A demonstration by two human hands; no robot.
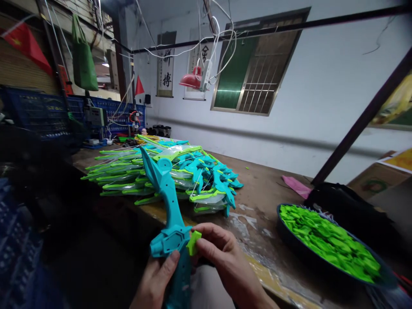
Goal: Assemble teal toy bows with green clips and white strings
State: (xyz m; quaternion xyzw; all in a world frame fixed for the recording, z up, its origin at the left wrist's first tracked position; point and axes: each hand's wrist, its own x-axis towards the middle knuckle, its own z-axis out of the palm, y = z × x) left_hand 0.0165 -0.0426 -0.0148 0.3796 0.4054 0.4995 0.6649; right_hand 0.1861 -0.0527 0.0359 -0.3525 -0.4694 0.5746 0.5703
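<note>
One teal part (173,201), presumably light, stiff; before near edge of table (257,178); clasped low by left hand (156,277), sound hold. One lime piece (193,243), likely slippery; pinched in fingers of right hand (227,257).
</note>
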